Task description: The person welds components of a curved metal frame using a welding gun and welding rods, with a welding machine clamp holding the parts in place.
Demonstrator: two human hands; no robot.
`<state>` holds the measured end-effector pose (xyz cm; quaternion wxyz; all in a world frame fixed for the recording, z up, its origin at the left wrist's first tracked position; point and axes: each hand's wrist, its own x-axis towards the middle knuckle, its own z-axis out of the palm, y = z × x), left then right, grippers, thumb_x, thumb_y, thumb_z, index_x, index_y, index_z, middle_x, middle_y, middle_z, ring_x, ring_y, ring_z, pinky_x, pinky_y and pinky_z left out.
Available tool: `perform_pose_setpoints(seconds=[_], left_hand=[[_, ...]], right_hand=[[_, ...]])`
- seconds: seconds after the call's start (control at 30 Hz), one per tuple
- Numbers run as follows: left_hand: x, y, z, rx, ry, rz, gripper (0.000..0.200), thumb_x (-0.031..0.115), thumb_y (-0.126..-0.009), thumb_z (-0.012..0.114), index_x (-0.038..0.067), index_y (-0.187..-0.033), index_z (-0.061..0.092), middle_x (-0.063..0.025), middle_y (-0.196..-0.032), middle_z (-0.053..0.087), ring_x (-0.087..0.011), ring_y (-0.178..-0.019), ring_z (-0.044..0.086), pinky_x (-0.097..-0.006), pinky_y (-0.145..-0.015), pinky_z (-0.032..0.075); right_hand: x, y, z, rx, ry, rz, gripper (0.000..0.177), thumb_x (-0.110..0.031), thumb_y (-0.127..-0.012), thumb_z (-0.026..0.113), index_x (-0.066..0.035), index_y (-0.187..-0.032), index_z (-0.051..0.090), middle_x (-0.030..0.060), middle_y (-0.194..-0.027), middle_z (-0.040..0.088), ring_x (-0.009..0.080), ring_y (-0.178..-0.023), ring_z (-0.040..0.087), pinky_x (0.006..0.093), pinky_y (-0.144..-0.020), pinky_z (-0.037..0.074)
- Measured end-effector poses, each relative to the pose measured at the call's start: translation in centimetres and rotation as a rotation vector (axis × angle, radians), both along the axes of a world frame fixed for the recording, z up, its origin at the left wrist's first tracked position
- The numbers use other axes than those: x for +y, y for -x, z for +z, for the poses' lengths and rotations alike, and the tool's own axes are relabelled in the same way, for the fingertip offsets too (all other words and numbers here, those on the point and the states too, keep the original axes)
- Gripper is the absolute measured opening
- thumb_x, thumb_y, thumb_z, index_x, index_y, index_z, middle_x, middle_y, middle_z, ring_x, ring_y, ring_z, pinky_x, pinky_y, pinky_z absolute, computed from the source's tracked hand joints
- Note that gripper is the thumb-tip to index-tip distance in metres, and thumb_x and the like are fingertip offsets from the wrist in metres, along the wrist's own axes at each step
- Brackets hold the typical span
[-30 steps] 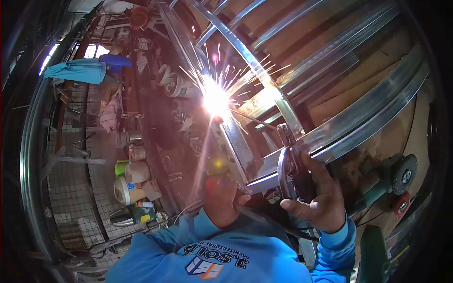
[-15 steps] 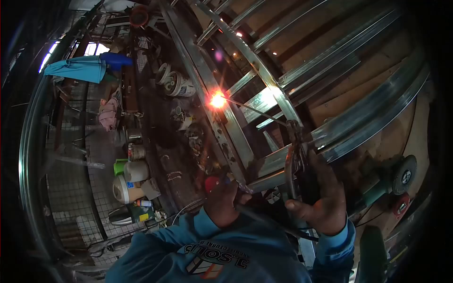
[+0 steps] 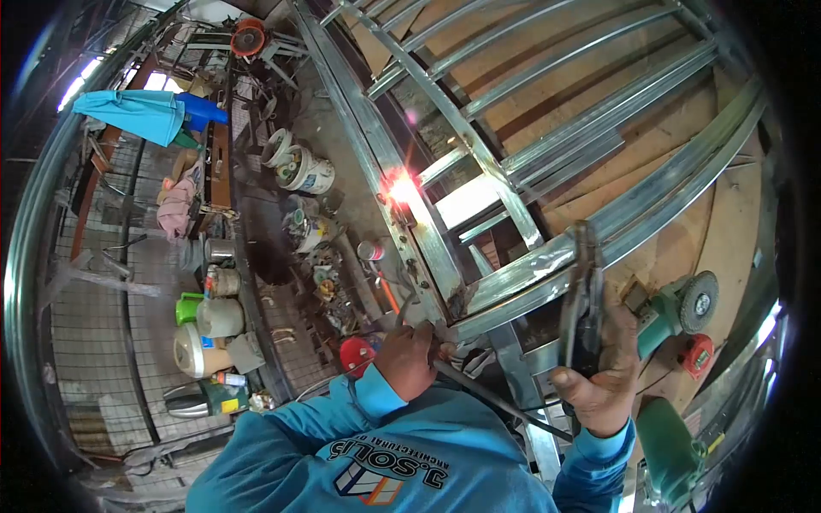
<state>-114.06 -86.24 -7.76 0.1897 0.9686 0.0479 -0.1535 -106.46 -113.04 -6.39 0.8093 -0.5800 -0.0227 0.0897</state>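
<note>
My right hand (image 3: 603, 376) is wrapped round a dark welding electrode holder (image 3: 583, 291), its jaw end pointing up; no rod can be made out in it. Beyond it, a red-bright glowing spot (image 3: 400, 188) sits on a long metal bar (image 3: 363, 128) of the welded frame. At the near corner of the frame, my left hand (image 3: 406, 363) is closed on a dark cable (image 3: 500, 406) that runs down right towards my right forearm. A thin curved piece (image 3: 406, 309) sticks up past the left fingers; what it is cannot be made out.
On the board at right lie an angle grinder (image 3: 663, 321), a red tape measure (image 3: 697, 355) and a green tool body (image 3: 671, 449). Buckets (image 3: 308, 171) and containers (image 3: 221, 316) stand left. Curved metal tubes (image 3: 667, 222) cross the right side.
The electrode holder has tipped upward and moved right, and the thin rod that reached the bright spot no longer shows. The scene is brighter. My left hand stays near the frame corner.
</note>
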Motion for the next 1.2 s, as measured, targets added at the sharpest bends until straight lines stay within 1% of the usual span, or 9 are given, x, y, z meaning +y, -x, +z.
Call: perform_pose_setpoints(seconds=[0.17, 0.33, 0.53, 0.67, 0.7, 0.77, 0.83, 1.03, 1.2], left_hand=[[2.0, 0.5, -2.1, -0.139, 0.071, -0.14, 0.038, 0.032, -0.089, 0.073, -0.003, -0.093, 0.059, -0.0228, -0.082, 0.067, -0.0439, -0.081, 0.065, -0.0524, -0.073, 0.05], [6.3, 0.7, -6.3, -0.115, 0.245, -0.331, 0.043, 0.042, -0.088, 0.073, 0.002, -0.103, 0.064, -0.0199, -0.09, 0.07, -0.0418, -0.092, 0.066, -0.0512, -0.084, 0.051], [12.1, 3.6, -17.5, 0.238, 0.07, -0.68, 0.038, 0.035, -0.088, 0.069, 0.018, -0.123, 0.069, -0.0165, -0.122, 0.068, -0.0393, -0.113, 0.062, -0.0488, -0.101, 0.045], [16.2, 8.3, -32.0, 0.125, 0.059, -0.779, 0.036, 0.037, -0.088, 0.064, 0.024, -0.121, 0.07, -0.0097, -0.127, 0.068, -0.0354, -0.117, 0.062, -0.0525, -0.106, 0.04], [15.7, 8.0, -31.1, 0.235, 0.04, -0.761, 0.034, 0.039, -0.09, 0.06, 0.026, -0.12, 0.071, -0.0094, -0.127, 0.068, -0.0358, -0.119, 0.061, -0.0525, -0.106, 0.041], [14.4, 6.9, -26.6, 0.402, -0.017, -0.759, 0.034, 0.032, -0.091, 0.057, 0.024, -0.122, 0.071, -0.0125, -0.13, 0.067, -0.0384, -0.123, 0.059, -0.0521, -0.106, 0.044], [12.9, 5.6, -26.3, 0.454, -0.058, -0.822, 0.036, 0.023, -0.092, 0.058, 0.018, -0.125, 0.07, -0.0162, -0.133, 0.065, -0.0406, -0.125, 0.057, -0.0516, -0.106, 0.046], [11.0, 5.1, -28.1, 0.237, 0.103, -0.998, 0.038, 0.035, -0.095, 0.06, 0.011, -0.123, 0.069, -0.0177, -0.128, 0.066, -0.0402, -0.117, 0.062, -0.05, -0.101, 0.05], [6.5, 3.9, -13.5, 0.119, 0.45, -1.104, 0.038, 0.038, -0.094, 0.065, 0.009, -0.117, 0.069, -0.0182, -0.119, 0.069, -0.0399, -0.108, 0.066, -0.0502, -0.091, 0.054]], right_hand=[[-2.0, 4.5, 4.7, -0.025, 0.162, -0.221, 0.104, -0.048, -0.081, 0.083, 0.009, -0.151, 0.032, 0.0199, -0.136, 0.057, 0.0223, -0.118, 0.057, 0.0347, -0.1, 0.045], [-3.2, 11.3, 7.8, -0.145, 0.481, -0.639, 0.064, -0.039, -0.106, 0.051, 0.004, -0.151, 0.034, 0.0117, -0.091, 0.064, 0.0116, -0.052, 0.053, 0.0241, -0.042, 0.041], [-2.7, 22.8, 12.4, -0.134, 0.611, -1.208, 0.054, -0.039, -0.104, 0.05, 0.001, -0.139, 0.048, 0.0096, -0.079, 0.061, 0.0106, -0.051, 0.049, 0.0234, -0.043, 0.036], [-1.4, 29.7, 14.1, -0.17, 0.738, -1.344, 0.077, -0.048, -0.1, 0.053, -0.001, -0.156, 0.03, 0.0191, -0.149, 0.049, 0.0074, -0.049, 0.041, 0.0217, -0.044, 0.036], [-0.3, 31.3, 14.2, -0.139, 0.724, -1.414, 0.079, -0.054, -0.099, 0.053, -0.005, -0.157, 0.03, 0.0166, -0.151, 0.048, 0.0068, -0.051, 0.041, 0.0218, -0.045, 0.037], [1.5, 34.8, 13.7, -0.186, 0.494, -1.469, 0.043, -0.046, -0.104, 0.053, -0.01, -0.128, 0.055, 0.0009, -0.076, 0.053, 0.01, -0.06, 0.05, 0.0239, -0.05, 0.041], [4.1, 34.4, 14.1, -0.184, 0.364, -1.508, 0.044, -0.042, -0.106, 0.052, -0.006, -0.13, 0.051, 0.0063, -0.086, 0.059, 0.0148, -0.072, 0.057, 0.027, -0.06, 0.049], [4.1, 37.5, 11.3, -0.113, 0.269, -1.745, 0.025, -0.031, -0.103, 0.059, -0.007, -0.108, 0.056, 0.004, -0.07, 0.055, 0.0138, -0.059, 0.058, 0.0281, -0.049, 0.049], [1.0, 39.3, 4.9, -0.008, 0.198, -1.875, 0.032, -0.023, -0.096, 0.068, -0.011, -0.117, 0.046, 0.004, -0.074, 0.058, 0.0158, -0.053, 0.057, 0.0299, -0.044, 0.05]])
